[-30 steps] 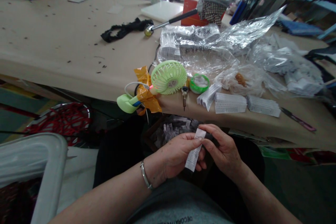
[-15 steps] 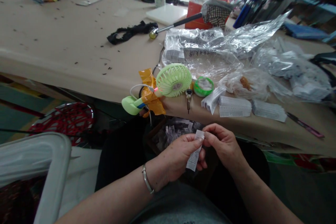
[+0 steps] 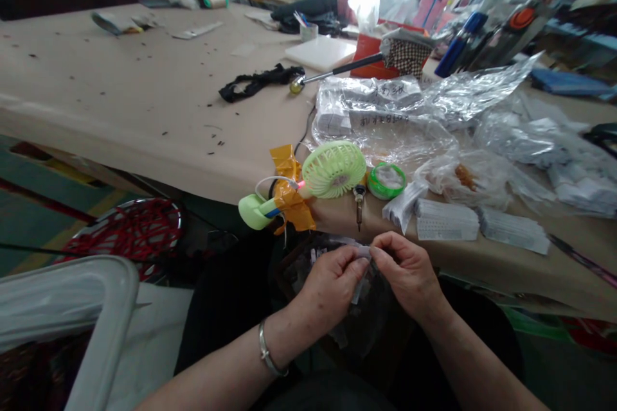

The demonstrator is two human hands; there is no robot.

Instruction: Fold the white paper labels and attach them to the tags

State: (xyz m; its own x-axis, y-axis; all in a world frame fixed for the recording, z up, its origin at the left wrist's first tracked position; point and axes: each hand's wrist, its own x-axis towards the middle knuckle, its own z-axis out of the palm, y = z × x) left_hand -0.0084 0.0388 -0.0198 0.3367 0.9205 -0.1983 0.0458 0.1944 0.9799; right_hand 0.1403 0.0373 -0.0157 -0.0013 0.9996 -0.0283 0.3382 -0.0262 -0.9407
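Just below the near edge of the brown-covered table (image 3: pixel 144 115), over a dark space strewn with pale scraps, the person's two hands meet at a small pale strip (image 3: pixel 362 251). The step in hand appears to be fine fingering of that one strip; the next move seems to call for a light, exact pinch, since so thin a piece could slip or crease. The left hand (image 3: pixel 332 286) has its thumb and forefinger closed on the strip, the other fingers curled under and partly hidden. The right hand (image 3: pixel 409 270) brings thumb and forefinger together at the strip's right end and seems to pinch it, with only a narrow gap behind the tips. Beyond the right hand, two stacks of printed slips (image 3: pixel 447 221) lie along the table's edge, near a round green container (image 3: pixel 386 181) and a green fan (image 3: pixel 334 169).
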